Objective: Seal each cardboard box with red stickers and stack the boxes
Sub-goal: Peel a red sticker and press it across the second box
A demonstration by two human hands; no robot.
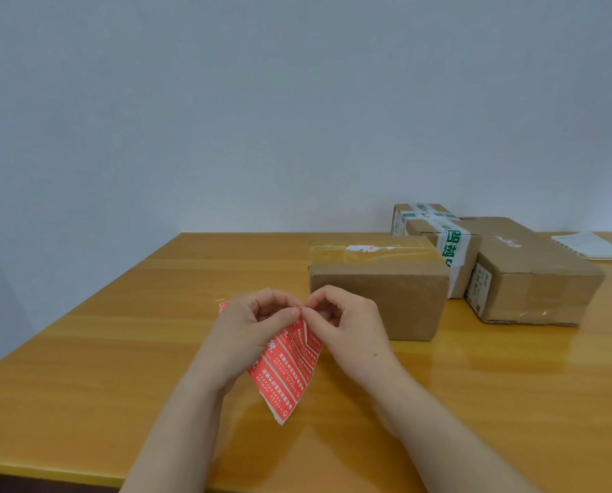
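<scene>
Both hands are up at centre frame above the glossy yellow-orange wooden table (119, 350). Left hand (251, 332) and right hand (350, 332) meet fingertip to fingertip at the top edge of a red sticker sheet with white print (286, 375) — thumb and forefinger of each hand pinch it, the other fingers curled. The sheet hangs down from the pinch, tilted, between the two wrists, with its lower corner pointing at the table; can't tell if that corner touches the wood. A small red corner (222, 307) shows past the left hand's outer side — same sheet or another, can't tell. Just beyond the right hand sits a plain brown cardboard box with clear tape along its top (379, 293), closed, with a white label scrap on the tape. Behind it to the right is a smaller brown cardboard box wrapped in white tape with green characters (454, 254), right up against the near box. Further back is a third cardboard box with white-and-green tape (409, 215), mostly hidden. Rightmost is a larger brown cardboard box with a printed side label (535, 279), just beside the green-taped one. A white paper pad (589, 245) lies at the table's far right edge. Behind it all is a pale blue-grey wall (226, 101).
</scene>
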